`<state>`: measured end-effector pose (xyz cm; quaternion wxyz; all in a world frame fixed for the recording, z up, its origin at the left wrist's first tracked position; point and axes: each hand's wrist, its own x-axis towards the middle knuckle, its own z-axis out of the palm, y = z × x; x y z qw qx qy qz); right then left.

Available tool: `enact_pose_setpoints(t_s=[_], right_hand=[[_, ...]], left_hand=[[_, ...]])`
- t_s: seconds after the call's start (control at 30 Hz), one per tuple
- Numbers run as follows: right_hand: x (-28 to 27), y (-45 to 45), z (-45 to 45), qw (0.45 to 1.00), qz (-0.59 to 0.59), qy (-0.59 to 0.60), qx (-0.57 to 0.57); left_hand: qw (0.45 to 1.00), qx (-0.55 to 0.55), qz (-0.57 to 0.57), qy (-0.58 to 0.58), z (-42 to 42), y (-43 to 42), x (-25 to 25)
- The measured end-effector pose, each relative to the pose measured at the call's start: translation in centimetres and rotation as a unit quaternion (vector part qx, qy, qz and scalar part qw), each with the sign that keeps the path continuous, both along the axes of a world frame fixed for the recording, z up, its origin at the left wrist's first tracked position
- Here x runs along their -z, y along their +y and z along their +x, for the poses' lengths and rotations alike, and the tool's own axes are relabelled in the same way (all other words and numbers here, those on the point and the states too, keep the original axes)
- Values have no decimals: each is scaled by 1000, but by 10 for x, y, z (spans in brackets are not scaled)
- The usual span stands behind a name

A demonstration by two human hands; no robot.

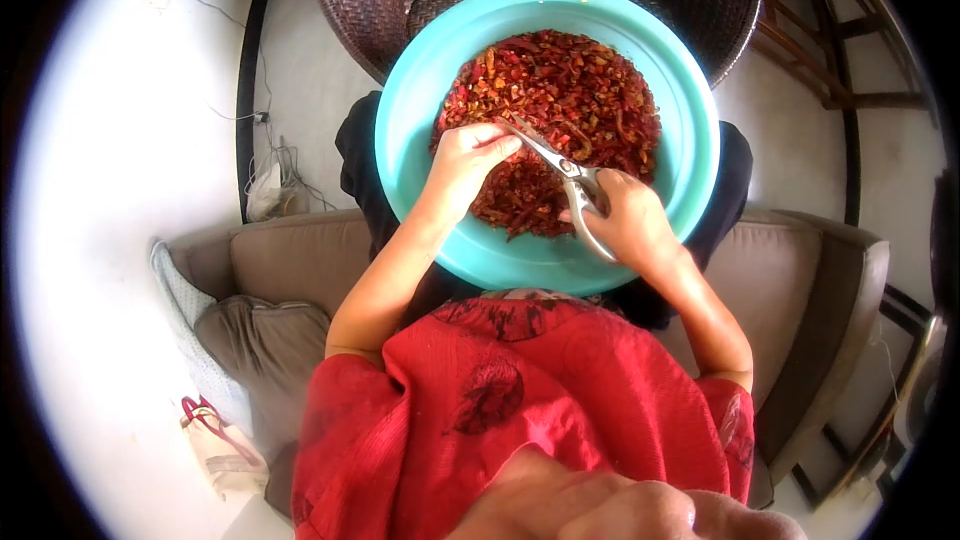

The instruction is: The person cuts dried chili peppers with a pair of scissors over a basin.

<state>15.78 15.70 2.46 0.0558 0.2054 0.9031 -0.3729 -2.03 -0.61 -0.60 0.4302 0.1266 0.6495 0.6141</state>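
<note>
A turquoise basin [400, 165] rests on my lap, holding a heap of cut dried red chili pieces [570, 80]. Over its middle, my right hand [632, 220] is wrapped round the handles of silver scissors [570, 172]. The scissor blades point up and left, their tips at the fingertips of my left hand [470, 162]. Thumb and fingers of that hand are pinched together above the left part of the heap. What they hold, if anything, is too small to make out.
Beyond the basin stands a large dark woven basket [360, 0]. A wooden stool [830, 30] is at the upper right. The beige sofa [290, 255] extends on both sides of me, with a brown cushion [265, 340] at left. Cables [290, 170] lie on the floor at left.
</note>
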Motion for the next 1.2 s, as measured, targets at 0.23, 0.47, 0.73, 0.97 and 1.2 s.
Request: enact_pose_setpoints(t_s=[0.23,0.47,0.73,0.97,1.2], right_hand=[[-1,5,1,1000,0,-7,19],[-12,4,4,998,-16,-51,41],[-5,1,3,998,56,15,9],[1,3,3,1000,28,-6,-5],[6,4,10,999,14,32,-4]], left_hand=[[998,-20,24,-47,1,-2,1],[995,-35,66,-68,0,-3,9],[993,-7,46,-107,0,-2,8],[999,47,20,-14,-3,-1,3],[997,57,0,-49,-1,-2,-3]])
